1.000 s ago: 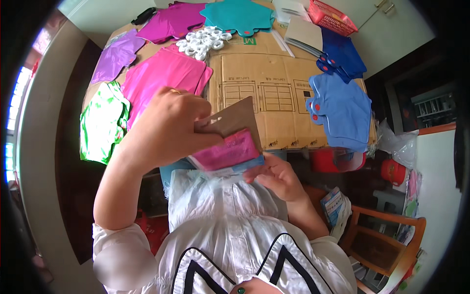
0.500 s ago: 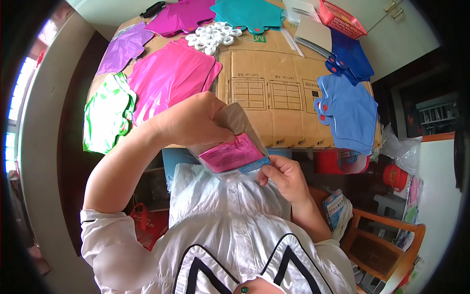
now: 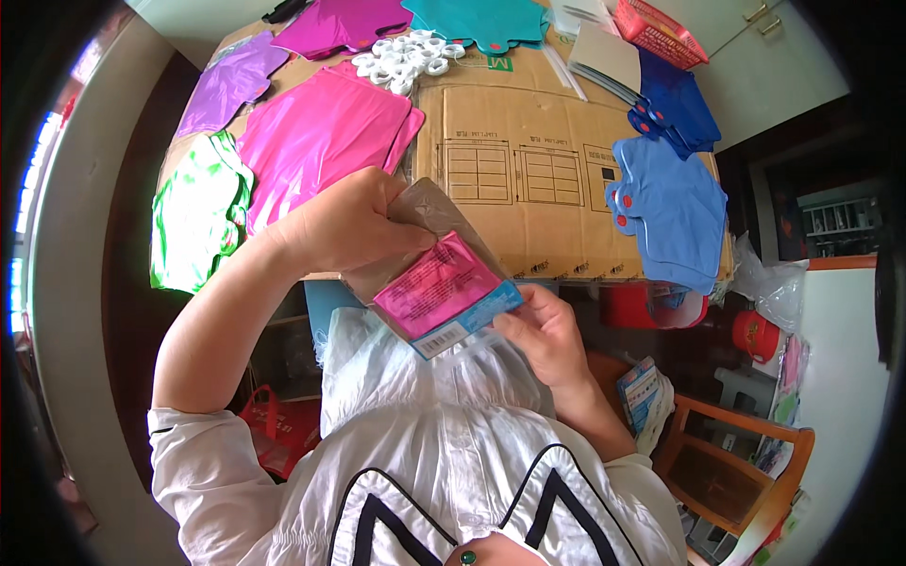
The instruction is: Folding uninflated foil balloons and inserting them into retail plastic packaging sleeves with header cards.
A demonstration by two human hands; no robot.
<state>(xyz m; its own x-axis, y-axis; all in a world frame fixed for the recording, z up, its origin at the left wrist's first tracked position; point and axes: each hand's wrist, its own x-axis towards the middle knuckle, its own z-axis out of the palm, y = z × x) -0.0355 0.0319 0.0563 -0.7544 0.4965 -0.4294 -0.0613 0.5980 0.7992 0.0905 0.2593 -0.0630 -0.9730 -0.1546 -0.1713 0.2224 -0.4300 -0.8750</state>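
Note:
A clear plastic bag is held tilted in front of my chest, just off the table's near edge. In it lies a flat pink packet with dark print, above a blue and white card strip bearing a barcode. My left hand is closed at the bag's upper left side, its thumb over the top of the pink packet; its other fingertips are hidden. Thumb and fingers of my right hand pinch the lower right corner, by the blue strip.
Flat cardboard covers the table. Shiny pink sheets, green-and-white pieces, and blue pieces lie around its sides. A cluster of white rings sits at the back, a red basket at far right. A wooden chair stands right.
The bag has turned a little toward me, showing more of the blue and white strip. My right hand has shifted slightly; both hands keep their hold.

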